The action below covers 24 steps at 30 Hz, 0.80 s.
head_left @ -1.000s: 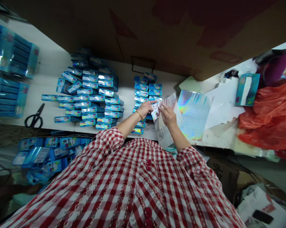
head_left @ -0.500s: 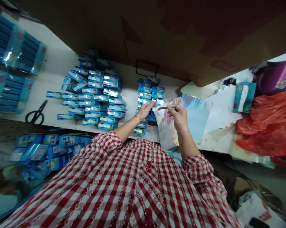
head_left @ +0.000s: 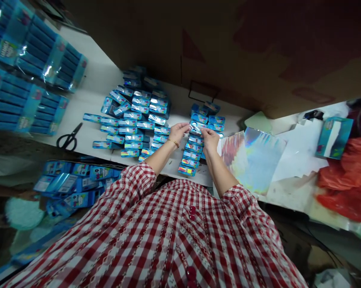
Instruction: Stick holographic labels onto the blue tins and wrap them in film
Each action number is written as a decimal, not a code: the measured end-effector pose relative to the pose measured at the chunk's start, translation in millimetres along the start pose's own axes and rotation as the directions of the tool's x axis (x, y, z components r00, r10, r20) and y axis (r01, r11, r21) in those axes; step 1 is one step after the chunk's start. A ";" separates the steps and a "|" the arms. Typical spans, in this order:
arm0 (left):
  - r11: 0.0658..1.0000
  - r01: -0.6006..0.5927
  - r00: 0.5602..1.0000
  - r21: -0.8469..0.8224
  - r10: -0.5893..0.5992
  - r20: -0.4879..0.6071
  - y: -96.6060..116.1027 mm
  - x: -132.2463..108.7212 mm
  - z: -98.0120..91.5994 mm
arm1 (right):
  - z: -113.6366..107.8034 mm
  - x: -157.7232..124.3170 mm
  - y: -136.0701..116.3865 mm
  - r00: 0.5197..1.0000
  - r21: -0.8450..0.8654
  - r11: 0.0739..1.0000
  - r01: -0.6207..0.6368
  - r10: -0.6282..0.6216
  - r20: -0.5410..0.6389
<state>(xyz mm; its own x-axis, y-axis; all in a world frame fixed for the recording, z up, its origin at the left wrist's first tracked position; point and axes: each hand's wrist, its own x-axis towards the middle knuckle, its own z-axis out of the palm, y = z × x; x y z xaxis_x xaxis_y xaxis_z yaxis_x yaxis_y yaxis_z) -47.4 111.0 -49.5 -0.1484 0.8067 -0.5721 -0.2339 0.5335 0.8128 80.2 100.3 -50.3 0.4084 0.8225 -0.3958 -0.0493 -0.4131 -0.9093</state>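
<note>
Both of my hands meet over a column of small blue boxes (head_left: 190,155) standing on the white table. My left hand (head_left: 178,132) pinches the left end of a small shiny film strip (head_left: 195,128). At its other end, my right hand (head_left: 209,139) pinches the strip between thumb and fingertips. The strip lies across the top of one box, and whether it is stuck down I cannot tell. Right of my right hand lies an iridescent silvery sheet (head_left: 260,160). A larger group of blue boxes (head_left: 134,130) stands to the left.
Black scissors (head_left: 69,138) lie near the table's front left edge. Wrapped blue packs (head_left: 33,104) are stacked far left. More blue boxes (head_left: 75,182) lie below the edge. A large cardboard box (head_left: 222,52) walls the back. Red plastic (head_left: 345,184) lies right.
My right hand has moved left from above the silvery sheet to the box column, carrying the strip. My left hand now pinches its other end. The view has shifted, so the table appears further right.
</note>
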 end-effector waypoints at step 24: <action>0.977 -0.183 0.981 0.109 0.189 -0.050 -36.9 70.8 6.9 | 18.7 28.1 3.7 0.954 -0.678 0.706 0.204 -0.298 -0.023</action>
<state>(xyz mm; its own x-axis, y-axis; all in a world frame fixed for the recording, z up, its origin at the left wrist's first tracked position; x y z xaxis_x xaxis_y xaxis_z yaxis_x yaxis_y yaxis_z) -42.6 150.2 -119.2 -0.2379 0.8792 -0.4127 -0.0964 0.4014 0.9108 74.4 129.2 -67.2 0.4254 0.8990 -0.1040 0.6664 -0.3890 -0.6361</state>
